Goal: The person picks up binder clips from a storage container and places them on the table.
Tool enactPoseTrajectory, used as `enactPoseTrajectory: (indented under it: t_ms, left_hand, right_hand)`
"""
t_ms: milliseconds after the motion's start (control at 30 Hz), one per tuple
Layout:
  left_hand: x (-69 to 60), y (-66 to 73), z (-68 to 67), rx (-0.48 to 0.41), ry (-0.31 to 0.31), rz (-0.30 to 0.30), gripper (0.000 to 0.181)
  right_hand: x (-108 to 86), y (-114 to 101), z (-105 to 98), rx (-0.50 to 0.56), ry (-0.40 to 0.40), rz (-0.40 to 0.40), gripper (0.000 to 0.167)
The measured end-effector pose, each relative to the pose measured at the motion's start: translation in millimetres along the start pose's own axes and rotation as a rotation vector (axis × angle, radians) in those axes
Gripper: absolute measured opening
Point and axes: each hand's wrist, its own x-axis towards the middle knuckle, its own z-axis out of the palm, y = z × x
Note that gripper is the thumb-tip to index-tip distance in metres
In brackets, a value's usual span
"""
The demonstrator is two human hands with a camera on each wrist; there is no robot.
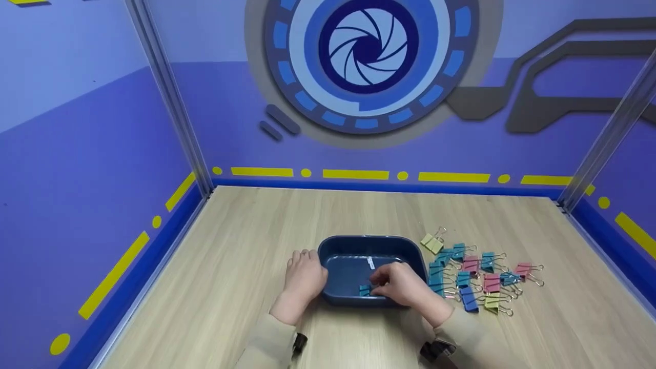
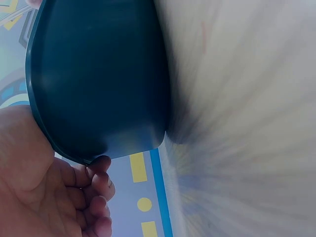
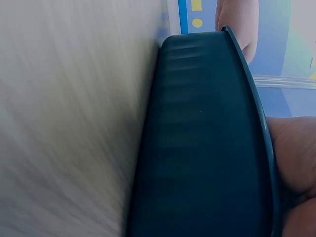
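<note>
A dark blue rectangular plastic basin (image 1: 379,301) stands on the table. The left hand (image 1: 306,274) holds its left end; in the left wrist view, curled fingers (image 2: 101,185) meet the rim by a corner. Reaching over the near right side, the right hand (image 1: 400,282) has its fingers and thumb curled low inside the basin. At those fingertips is a teal binder clip (image 1: 364,290), partly covered by them. A small white label (image 1: 371,263) lies on the basin floor. In the right wrist view the basin wall (image 3: 207,133) hides the fingertips.
Right of the basin lies a loose cluster of binder clips: teal, a pink one (image 1: 492,283), a blue one (image 1: 468,299) and a yellow one (image 1: 432,243) at the back. Purple-blue panels (image 1: 230,118) enclose the wooden table (image 1: 246,220) at the back and sides.
</note>
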Motion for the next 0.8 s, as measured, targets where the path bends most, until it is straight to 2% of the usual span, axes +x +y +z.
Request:
enactPoseTrajectory:
  t_ms: [267, 500, 800]
  left_hand:
    - [0.0, 0.5, 0.2, -0.005, 0.012, -0.005, 0.024]
    - [0.9, 1.1, -0.6, -0.012, -0.005, -0.023, 0.025]
    - [1.4, 0.4, 1.2, -0.02, -0.027, -0.034, 0.026]
  right_hand:
    - [6.8, 0.5, 0.4, -0.041, -0.057, -0.016, 0.011]
    - [13.0, 1.2, 5.6, -0.032, -0.036, -0.037, 0.008]
    - [17.4, -0.9, 11.4, -0.012, -0.01, -0.01, 0.011]
